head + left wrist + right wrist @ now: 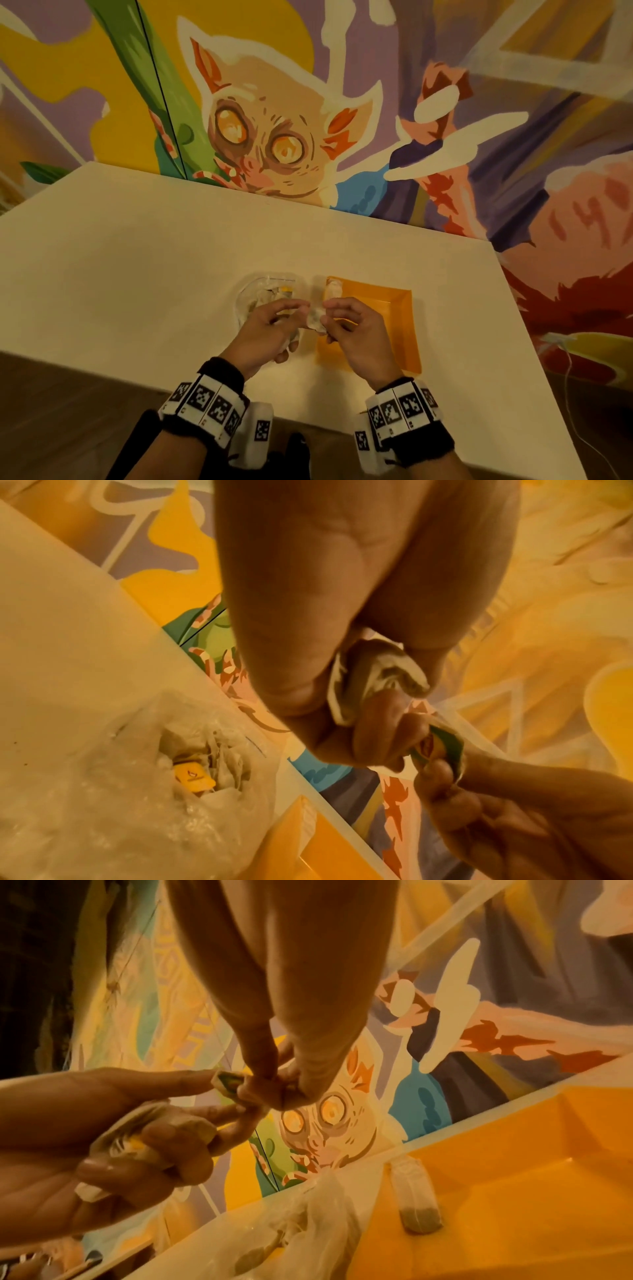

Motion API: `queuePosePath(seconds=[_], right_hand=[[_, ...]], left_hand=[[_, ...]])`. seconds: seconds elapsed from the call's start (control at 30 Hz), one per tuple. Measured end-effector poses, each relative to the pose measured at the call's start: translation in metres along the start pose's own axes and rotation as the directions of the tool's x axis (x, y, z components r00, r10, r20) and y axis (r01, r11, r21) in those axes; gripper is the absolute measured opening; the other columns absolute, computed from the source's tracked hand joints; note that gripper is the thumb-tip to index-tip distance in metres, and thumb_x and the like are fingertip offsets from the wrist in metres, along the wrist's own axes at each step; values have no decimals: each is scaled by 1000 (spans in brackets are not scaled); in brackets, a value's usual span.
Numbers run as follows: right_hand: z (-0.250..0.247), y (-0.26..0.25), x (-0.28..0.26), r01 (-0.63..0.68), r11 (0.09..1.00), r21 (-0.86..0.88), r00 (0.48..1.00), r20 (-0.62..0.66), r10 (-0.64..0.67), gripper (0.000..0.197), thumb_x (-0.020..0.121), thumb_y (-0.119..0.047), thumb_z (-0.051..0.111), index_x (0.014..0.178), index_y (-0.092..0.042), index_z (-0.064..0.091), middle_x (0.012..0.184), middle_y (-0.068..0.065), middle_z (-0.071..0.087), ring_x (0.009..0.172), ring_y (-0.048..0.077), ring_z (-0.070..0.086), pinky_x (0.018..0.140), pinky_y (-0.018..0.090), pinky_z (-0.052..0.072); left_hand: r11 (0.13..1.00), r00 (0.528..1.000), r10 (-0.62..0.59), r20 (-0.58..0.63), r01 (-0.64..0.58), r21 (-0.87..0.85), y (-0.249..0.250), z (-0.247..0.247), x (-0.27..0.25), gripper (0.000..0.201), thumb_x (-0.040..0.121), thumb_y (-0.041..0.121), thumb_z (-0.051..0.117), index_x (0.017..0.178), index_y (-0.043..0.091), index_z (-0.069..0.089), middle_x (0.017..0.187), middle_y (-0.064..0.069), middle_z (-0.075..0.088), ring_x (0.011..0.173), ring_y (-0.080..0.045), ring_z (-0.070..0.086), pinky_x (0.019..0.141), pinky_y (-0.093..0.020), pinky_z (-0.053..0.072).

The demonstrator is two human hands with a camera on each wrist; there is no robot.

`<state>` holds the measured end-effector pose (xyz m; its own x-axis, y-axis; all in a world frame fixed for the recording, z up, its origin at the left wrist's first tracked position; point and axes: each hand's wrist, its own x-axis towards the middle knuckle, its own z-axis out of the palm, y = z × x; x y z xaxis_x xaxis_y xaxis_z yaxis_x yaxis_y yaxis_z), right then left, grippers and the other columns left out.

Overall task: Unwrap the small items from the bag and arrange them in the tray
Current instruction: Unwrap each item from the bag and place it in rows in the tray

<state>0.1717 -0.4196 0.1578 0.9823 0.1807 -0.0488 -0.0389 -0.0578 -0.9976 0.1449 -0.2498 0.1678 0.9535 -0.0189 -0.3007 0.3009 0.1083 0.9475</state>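
Observation:
Both hands meet above the table, between the clear plastic bag and the orange tray. My left hand and right hand pinch a small wrapped item from opposite sides. Up close, the wrapped item shows a green and yellow print, pinched by the left hand and the right hand. The left hand's curled fingers also keep crumpled white wrapper paper. One unwrapped tea bag lies in the tray. The bag holds several more items, one with a yellow tag.
The white table stands against a painted mural wall. The bag and tray lie side by side near the table's front edge. A thin white cable hangs off to the right of the table.

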Motion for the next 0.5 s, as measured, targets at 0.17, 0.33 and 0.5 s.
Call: queuePosePath(seconds=[0.17,0.33,0.5], right_hand=[[-6,-9,-6,41,992,-119,993,111,-28,16,87,-4,68,95,-18,70,80,-5,70,58,3,61,58,19,49],[-3,-13,-10,-135,984,115,991,39,131,33,84,-20,72,114,-12,60,88,8,67,69,17,67,65,29,56],[1,-8,-16,-132,989,72,991,-1,132,16,85,-11,72,97,-4,65,78,12,70,72,23,70,67,30,58]], left_hand=[[999,999,-33,34,34,-9,-2,4,-2,23,89,21,68,112,19,67,64,-1,53,55,-16,42,47,-25,27],[994,994,22,-103,-33,-101,-7,13,0,15,88,13,69,100,6,67,73,-2,53,55,-14,39,43,-22,30],[976,985,25,-168,-61,-211,-13,18,-4,18,88,13,69,101,1,63,74,-2,47,54,-14,38,45,-23,27]])
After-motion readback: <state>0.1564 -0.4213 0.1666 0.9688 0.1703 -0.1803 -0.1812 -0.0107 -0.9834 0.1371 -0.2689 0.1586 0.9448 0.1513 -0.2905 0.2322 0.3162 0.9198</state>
